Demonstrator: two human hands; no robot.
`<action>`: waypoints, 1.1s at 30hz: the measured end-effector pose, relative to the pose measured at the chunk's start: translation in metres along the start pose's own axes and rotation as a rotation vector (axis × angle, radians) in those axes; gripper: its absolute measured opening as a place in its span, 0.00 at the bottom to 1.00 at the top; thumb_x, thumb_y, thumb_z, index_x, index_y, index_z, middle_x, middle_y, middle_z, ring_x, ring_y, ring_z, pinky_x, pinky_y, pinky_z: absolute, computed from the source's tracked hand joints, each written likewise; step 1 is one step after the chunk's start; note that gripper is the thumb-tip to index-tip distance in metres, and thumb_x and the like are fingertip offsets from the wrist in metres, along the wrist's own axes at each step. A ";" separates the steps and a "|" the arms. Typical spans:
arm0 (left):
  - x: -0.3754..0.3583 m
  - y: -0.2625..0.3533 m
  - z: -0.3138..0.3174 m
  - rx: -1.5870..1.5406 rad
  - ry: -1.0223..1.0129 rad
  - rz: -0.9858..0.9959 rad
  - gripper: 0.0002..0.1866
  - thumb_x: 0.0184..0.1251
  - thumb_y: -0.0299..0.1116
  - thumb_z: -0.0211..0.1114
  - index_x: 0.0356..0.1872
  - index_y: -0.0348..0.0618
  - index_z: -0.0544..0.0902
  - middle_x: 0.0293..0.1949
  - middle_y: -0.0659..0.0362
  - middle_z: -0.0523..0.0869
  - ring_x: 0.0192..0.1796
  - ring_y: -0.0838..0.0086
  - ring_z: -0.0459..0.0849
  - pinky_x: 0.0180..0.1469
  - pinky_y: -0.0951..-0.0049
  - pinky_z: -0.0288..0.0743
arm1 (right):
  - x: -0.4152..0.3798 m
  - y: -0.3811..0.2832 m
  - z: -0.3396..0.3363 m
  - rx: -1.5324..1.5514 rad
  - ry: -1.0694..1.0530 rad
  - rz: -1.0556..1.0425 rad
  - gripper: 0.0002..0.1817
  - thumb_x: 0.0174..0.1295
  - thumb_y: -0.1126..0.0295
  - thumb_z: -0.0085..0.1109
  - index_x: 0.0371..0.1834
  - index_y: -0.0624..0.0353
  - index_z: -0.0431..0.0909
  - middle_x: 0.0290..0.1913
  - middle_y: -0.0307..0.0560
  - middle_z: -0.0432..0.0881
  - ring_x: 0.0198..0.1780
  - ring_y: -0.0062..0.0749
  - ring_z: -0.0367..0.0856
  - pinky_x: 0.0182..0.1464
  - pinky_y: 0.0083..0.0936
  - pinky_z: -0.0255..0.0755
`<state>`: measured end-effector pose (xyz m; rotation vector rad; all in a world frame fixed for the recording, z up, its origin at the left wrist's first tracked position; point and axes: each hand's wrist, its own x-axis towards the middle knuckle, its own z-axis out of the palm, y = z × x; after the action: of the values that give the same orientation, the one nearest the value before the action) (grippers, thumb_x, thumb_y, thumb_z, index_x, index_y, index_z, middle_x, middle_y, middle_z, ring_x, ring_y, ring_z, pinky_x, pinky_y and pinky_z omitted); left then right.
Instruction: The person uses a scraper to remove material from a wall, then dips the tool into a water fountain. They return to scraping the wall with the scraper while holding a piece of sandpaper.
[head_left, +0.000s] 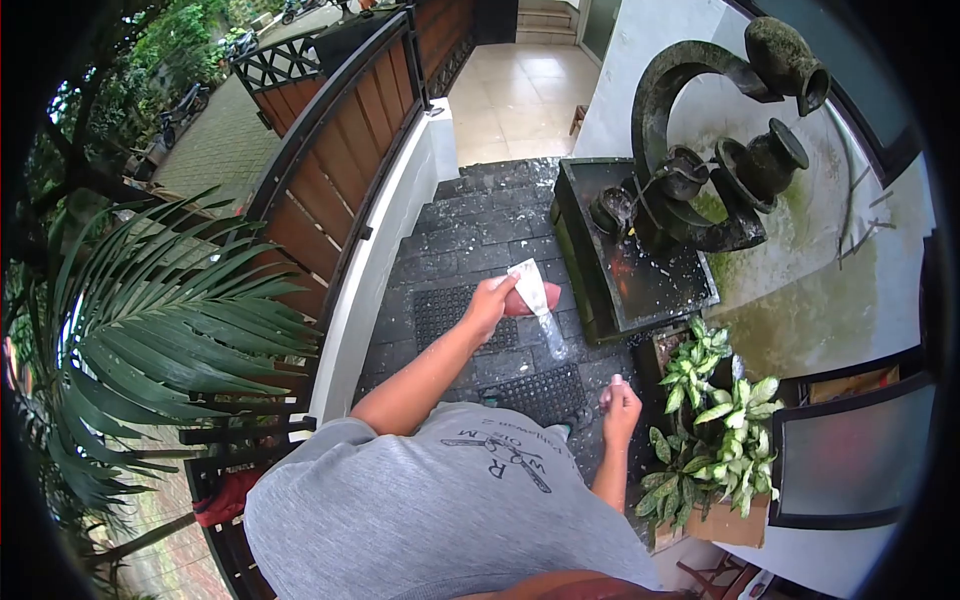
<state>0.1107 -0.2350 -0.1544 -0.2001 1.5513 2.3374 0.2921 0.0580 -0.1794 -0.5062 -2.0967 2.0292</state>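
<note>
At nine o'clock we see a spread of green palm fronds (180,330), reaching toward the wood-panelled gate (340,170) that runs up to eleven o'clock. Just right of the gate stands the low white wall (370,265), edging the dark, pale-flecked paving (440,250) that climbs in steps toward twelve. Our grey shirt (400,510) fills six o'clock, its dark lettering facing away from us.

Near the centre of the dial, above a black studded mat (435,310), our left hand (490,308) is closed, thumb and fingers pinching the white packet (528,285). The packet slants down toward five o'clock, over the paving. Beside it, partly covered by it, shows a pink item (551,296); we cannot tell what it is, or how the hand bears it. A clear, shiny strip (551,342) hangs below the packet, too blurred for us to identify.

Toward five o'clock lies a second studded mat (540,395). At four, our right hand (622,403) is half closed, fingers curled inward, apart from the packet; we cannot tell whether it has hold of anything small.

At two o'clock the dark basin (585,275) bears a curved stone arch (655,100) with jugs. Farther right, at four, variegated leaves (735,430) rise above a cardboard box (735,522).
</note>
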 end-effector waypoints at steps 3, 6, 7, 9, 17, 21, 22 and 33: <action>-0.012 0.019 0.014 -0.034 -0.056 0.073 0.23 0.87 0.44 0.57 0.58 0.30 0.86 0.50 0.54 0.92 0.50 0.72 0.91 0.59 0.70 0.81 | -0.018 -0.019 -0.004 0.125 0.102 0.053 0.26 0.81 0.57 0.58 0.20 0.52 0.69 0.22 0.28 0.65 0.24 0.14 0.59 0.28 0.22 0.52; -0.024 0.033 0.031 -0.043 -0.106 0.128 0.22 0.88 0.42 0.56 0.58 0.29 0.86 0.50 0.54 0.93 0.50 0.73 0.91 0.59 0.71 0.81 | -0.031 -0.054 0.000 0.179 0.129 0.032 0.28 0.80 0.57 0.60 0.18 0.52 0.67 0.20 0.29 0.64 0.23 0.16 0.59 0.27 0.22 0.52; -0.029 0.037 0.037 -0.046 -0.136 0.151 0.22 0.88 0.42 0.56 0.58 0.29 0.86 0.50 0.54 0.93 0.50 0.73 0.91 0.59 0.71 0.81 | -0.032 -0.058 0.000 0.179 0.126 -0.001 0.28 0.80 0.58 0.60 0.17 0.52 0.66 0.20 0.30 0.63 0.23 0.16 0.58 0.27 0.23 0.51; -0.039 0.047 0.049 -0.021 -0.184 0.197 0.22 0.88 0.41 0.55 0.58 0.29 0.85 0.49 0.54 0.93 0.50 0.74 0.91 0.60 0.71 0.81 | -0.036 -0.063 -0.002 0.178 0.132 -0.028 0.28 0.80 0.59 0.59 0.17 0.52 0.65 0.20 0.30 0.63 0.23 0.16 0.57 0.27 0.24 0.51; -0.059 0.070 0.069 0.050 -0.285 0.184 0.22 0.89 0.41 0.52 0.59 0.29 0.85 0.50 0.53 0.93 0.50 0.71 0.92 0.58 0.68 0.84 | -0.044 -0.091 0.006 0.236 0.103 -0.196 0.31 0.80 0.66 0.56 0.13 0.51 0.58 0.15 0.30 0.55 0.19 0.18 0.49 0.25 0.28 0.43; -0.072 0.082 0.074 0.026 -0.295 0.158 0.22 0.88 0.40 0.53 0.59 0.28 0.85 0.52 0.54 0.92 0.53 0.74 0.90 0.63 0.70 0.79 | -0.048 -0.092 -0.001 0.256 0.108 -0.219 0.29 0.78 0.67 0.58 0.14 0.56 0.61 0.16 0.32 0.60 0.19 0.17 0.53 0.24 0.27 0.48; -0.073 0.080 0.073 0.026 -0.295 0.154 0.22 0.88 0.40 0.53 0.59 0.28 0.85 0.52 0.54 0.92 0.53 0.74 0.90 0.63 0.70 0.79 | -0.050 -0.092 -0.002 0.255 0.109 -0.216 0.29 0.78 0.67 0.58 0.14 0.56 0.61 0.16 0.32 0.60 0.19 0.17 0.53 0.24 0.27 0.48; -0.080 0.088 0.083 -0.001 -0.280 0.188 0.22 0.89 0.41 0.52 0.57 0.29 0.86 0.50 0.53 0.93 0.50 0.72 0.92 0.60 0.69 0.83 | -0.054 -0.098 -0.008 0.262 0.212 -0.239 0.29 0.78 0.69 0.57 0.14 0.55 0.60 0.15 0.32 0.60 0.18 0.16 0.52 0.23 0.26 0.45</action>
<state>0.1609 -0.2059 -0.0219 0.2742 1.4847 2.3812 0.3333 0.0448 -0.0756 -0.3864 -1.6533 1.9745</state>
